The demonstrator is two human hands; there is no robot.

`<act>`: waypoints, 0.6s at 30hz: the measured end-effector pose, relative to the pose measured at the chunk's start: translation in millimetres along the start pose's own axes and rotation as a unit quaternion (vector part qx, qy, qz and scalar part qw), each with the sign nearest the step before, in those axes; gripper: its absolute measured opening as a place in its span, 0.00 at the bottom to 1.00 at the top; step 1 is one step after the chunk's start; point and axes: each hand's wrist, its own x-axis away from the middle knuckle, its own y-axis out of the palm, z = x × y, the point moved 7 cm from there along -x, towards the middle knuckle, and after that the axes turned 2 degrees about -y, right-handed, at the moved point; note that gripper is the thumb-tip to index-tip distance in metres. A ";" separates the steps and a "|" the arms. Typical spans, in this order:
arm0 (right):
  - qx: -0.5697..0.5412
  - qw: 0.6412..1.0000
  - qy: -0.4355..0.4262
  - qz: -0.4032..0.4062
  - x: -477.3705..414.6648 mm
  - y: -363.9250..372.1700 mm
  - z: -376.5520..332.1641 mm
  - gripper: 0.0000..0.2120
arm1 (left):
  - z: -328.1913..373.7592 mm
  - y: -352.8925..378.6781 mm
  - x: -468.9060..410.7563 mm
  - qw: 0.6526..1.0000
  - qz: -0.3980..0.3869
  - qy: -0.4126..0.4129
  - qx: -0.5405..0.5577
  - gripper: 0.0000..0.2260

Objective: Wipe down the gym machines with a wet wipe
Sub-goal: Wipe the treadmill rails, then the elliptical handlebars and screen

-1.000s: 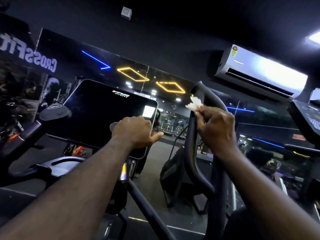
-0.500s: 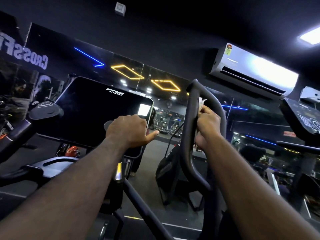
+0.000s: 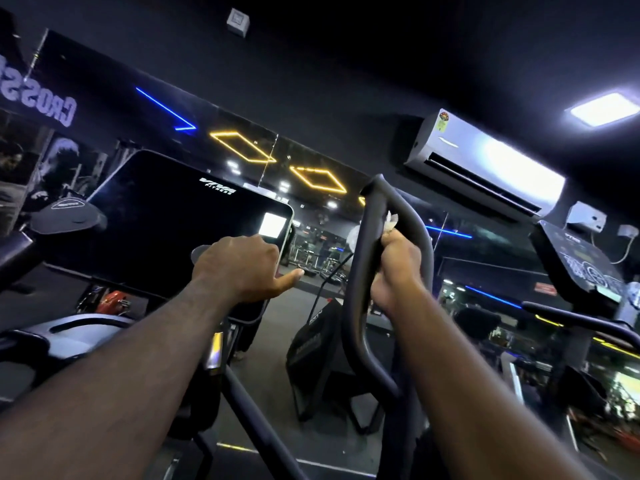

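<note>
**Wet wipe** [image 3: 390, 220]: white, crumpled, thin. Only a small ragged tuft shows, sticking up out of the top of the fist; the rest is hidden inside the hand. It lies against the inner side of the handlebar loop, just below the loop's top bend.

**Right hand** [image 3: 398, 268]: fingers curled tight, clamping the wipe and closed round the right limb of the loop.

**Left hand** [image 3: 242, 268]: well apart from the right, set on the lower right corner of the console, knuckles up, thumb pointing right. Whether the bent fingers grip anything cannot be told.

**Handlebar loop** [image 3: 356, 271]: matte black tube, tall and narrow, rounded at the top, standing between the two forearms.

**Console** [image 3: 156, 230]: glossy black panel, tilted, white "VIVA FITNESS" lettering near its top edge, a small lit white square by its right edge.

**Surroundings**: mirrored wall with yellow diamond and blue line lights; white air conditioner [image 3: 485, 168] high on the right; lit ceiling panel [image 3: 606, 109]; a second machine's console [image 3: 575, 268] at the right edge.
</note>
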 end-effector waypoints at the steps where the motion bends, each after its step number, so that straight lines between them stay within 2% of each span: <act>1: 0.077 0.996 -0.052 0.014 7.5 -5.7 5.5 0.13 | -0.6 0.5 0.2 1.000 0.002 -0.003 0.005 0.32; 2: 0.178 0.976 -0.119 0.046 14.4 -14.2 9.4 0.15 | -1.4 1.2 0.4 1.000 0.005 -0.007 0.010 0.32; 4: 0.345 0.894 -0.268 0.097 30.1 -25.1 4.9 0.14 | -2.7 1.8 0.0 1.000 0.008 -0.011 0.013 0.33; 6: 0.420 0.808 -0.408 0.061 40.5 -17.4 -10.1 0.11 | -3.0 1.8 -0.4 1.000 0.004 -0.008 0.014 0.32; 8: 0.474 0.723 -0.502 -0.039 33.7 -3.2 -21.1 0.21 | -2.8 2.7 -1.2 1.000 0.001 -0.007 0.017 0.32; 9: 0.497 0.696 -0.514 -0.072 24.9 3.2 -27.5 0.22 | -3.2 3.0 -1.6 1.000 -0.001 -0.008 0.014 0.32; 12: 0.540 0.679 -0.483 -0.117 11.6 18.5 -38.7 0.18 | -3.2 3.1 0.5 1.000 -0.012 -0.010 0.013 0.33; 14: 0.562 0.619 -0.530 -0.143 31.1 25.1 -33.0 0.16 | -4.4 1.6 1.8 1.000 -0.019 -0.013 0.017 0.32; 16: 0.579 0.590 -0.525 -0.202 47.8 24.8 -17.1 0.12 | -4.3 -0.6 3.5 1.000 -0.017 -0.016 0.021 0.30; 18: 0.615 0.542 -0.524 -0.232 56.7 30.4 -16.3 0.07 | -3.7 -1.7 4.5 1.000 -0.009 -0.014 0.025 0.29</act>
